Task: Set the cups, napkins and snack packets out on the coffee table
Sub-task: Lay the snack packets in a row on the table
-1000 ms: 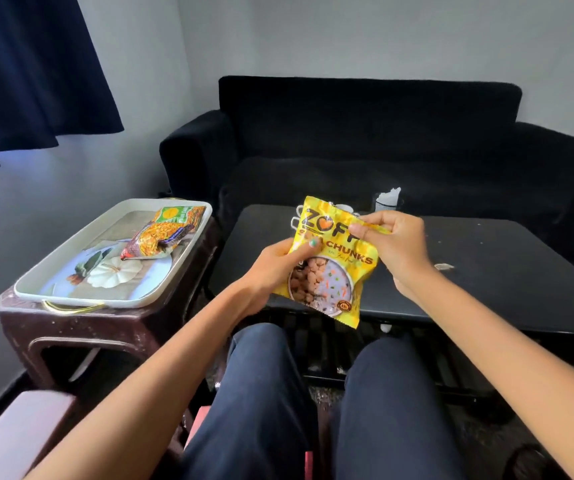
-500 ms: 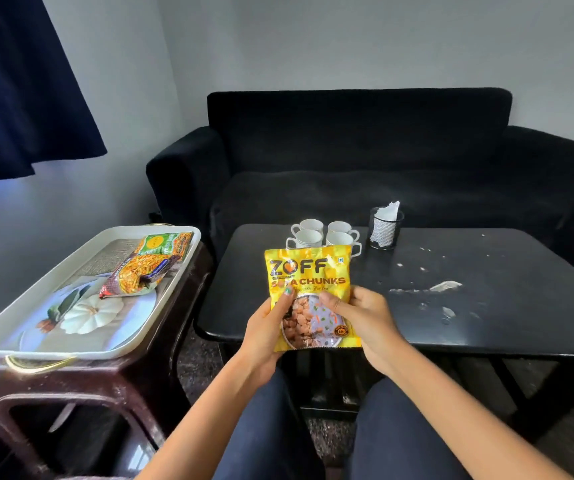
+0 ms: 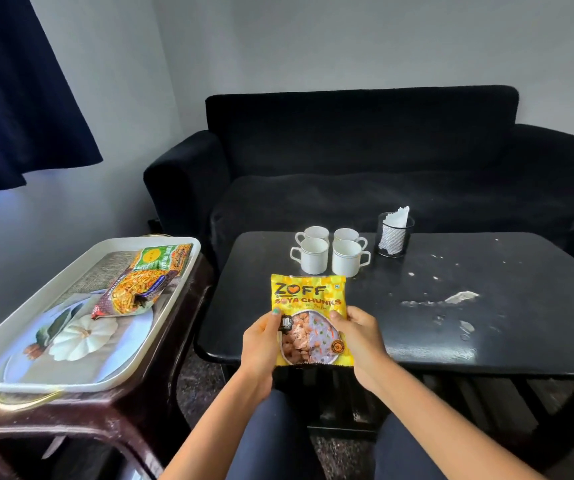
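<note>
A black desk (image 3: pixel 451 306) stands in front of a dark sofa (image 3: pixel 365 161) against a pale wall, its top marked with light scuffs and specks toward the right. At the desk's near left edge a yellow snack packet (image 3: pixel 308 299) printed with "ZOFF Soya Chunks" is held with its printed face up, its lower end reaching just past the desk's near rim. The left hand (image 3: pixel 261 344) grips the packet's lower left side, thumb on the front and fingers curled behind it; the right hand (image 3: pixel 360 337) grips the lower right side in the same way, thumb laid on the printed face. Whether the packet's far end rests on the desk or hangs just above it cannot be told. Just beyond the packet, four white cups (image 3: pixel 330 251) stand upright in a tight two-by-two cluster, handles pointing outward to left and right. To their right, near the far edge, a black mesh holder (image 3: pixel 394 237) carries white napkins (image 3: pixel 399 216) poking out of its top. Left of the desk, a dark brown stool (image 3: pixel 105 417) bears a white tray (image 3: pixel 29 382) with a pumpkin picture on its floor. At the tray's far end lie two more snack packets (image 3: pixel 147 282), one green and orange, the other orange with a dark end, overlapping each other. A dark blue curtain (image 3: pixel 15 91) hangs at the upper left.
</note>
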Demonstrator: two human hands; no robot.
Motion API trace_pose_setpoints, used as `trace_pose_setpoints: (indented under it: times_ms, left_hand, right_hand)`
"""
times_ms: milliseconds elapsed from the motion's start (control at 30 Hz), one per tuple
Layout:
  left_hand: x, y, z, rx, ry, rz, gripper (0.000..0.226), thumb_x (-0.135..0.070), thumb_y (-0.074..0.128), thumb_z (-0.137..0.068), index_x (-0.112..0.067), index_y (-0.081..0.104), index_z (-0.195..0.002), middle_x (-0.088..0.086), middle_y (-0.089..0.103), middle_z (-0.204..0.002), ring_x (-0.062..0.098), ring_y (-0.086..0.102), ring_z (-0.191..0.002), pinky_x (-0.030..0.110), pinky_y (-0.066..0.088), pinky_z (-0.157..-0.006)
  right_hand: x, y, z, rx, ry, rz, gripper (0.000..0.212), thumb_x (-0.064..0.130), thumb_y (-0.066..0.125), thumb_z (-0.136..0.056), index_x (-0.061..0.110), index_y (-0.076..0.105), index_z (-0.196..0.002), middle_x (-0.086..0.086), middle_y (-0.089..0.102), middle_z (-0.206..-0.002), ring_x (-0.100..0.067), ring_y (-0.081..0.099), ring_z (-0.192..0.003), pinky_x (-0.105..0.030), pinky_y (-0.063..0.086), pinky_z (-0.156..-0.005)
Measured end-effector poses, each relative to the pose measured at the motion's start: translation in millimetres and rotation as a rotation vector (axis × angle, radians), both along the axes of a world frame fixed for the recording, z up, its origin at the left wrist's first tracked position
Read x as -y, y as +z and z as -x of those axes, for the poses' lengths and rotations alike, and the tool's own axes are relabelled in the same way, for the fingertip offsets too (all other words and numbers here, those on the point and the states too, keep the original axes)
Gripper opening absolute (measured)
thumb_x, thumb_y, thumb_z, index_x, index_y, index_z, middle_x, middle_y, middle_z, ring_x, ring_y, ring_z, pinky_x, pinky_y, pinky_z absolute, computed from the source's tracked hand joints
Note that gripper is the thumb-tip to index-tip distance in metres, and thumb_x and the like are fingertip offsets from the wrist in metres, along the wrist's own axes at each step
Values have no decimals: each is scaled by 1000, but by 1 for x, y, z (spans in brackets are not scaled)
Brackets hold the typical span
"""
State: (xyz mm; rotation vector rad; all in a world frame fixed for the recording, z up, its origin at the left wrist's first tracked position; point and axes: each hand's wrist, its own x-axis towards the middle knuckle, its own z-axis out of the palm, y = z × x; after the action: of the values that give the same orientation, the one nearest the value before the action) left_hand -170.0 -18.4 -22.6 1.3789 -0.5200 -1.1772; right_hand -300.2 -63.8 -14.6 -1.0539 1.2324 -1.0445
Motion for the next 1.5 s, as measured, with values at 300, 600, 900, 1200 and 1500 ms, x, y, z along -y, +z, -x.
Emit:
trace_pose_setpoints:
  times_ms: [300, 600, 900, 1200, 1500]
  left_hand:
    - [29, -7, -20, 324, 64, -39, 48, -11, 45, -94, -39, 74, -66, 0, 76, -83, 24, 70, -87, 47, 55, -87]
    - [37, -47, -13, 1326, -469, 189, 44, -16, 38, -98, -20, 42, -142, -2, 39, -151, 20, 32, -141, 31, 26, -114]
    - [43, -70, -28, 1505, -565, 23, 55, -33, 21, -103, -30, -7, -151, -11, -15, -159, 9, -15, -147, 34, -8, -119]
    - [67, -58, -38, 1573, -637, -46, 56, -30, 21, -103, -22, -6, -152, -6, -11, -161, 11, -12, -147, 33, -9, -118]
    - [56, -47, -34, 1591, -668, -168, 64, -39, 22, -102, -23, -18, -149, -4, -19, -159, 18, -16, -147, 47, -9, -118]
  right_hand:
    - [36, -34, -24, -299, -98, 20, 33, 10, 34, -98, 12, 60, -118, -10, 64, -116, -25, 57, -101, -32, 44, -79]
    - [14, -77, -22, -988, 170, 648, 46, 20, 42, -98, 12, 37, -143, -8, 29, -154, -24, 25, -143, -38, 21, -114]
    - [35, -87, -21, -1229, 375, 618, 56, 40, 15, -101, 24, -5, -151, 6, -4, -160, -8, -6, -147, -37, -4, -119]
    - [51, -86, -35, -1223, 379, 563, 57, 39, 16, -101, 21, -6, -150, 3, -3, -160, -13, -5, -147, -45, 3, -119]
    - [43, -73, -24, -1065, 339, 462, 64, 36, 34, -98, 16, 3, -151, -5, -4, -160, -21, 12, -146, -40, 12, -119]
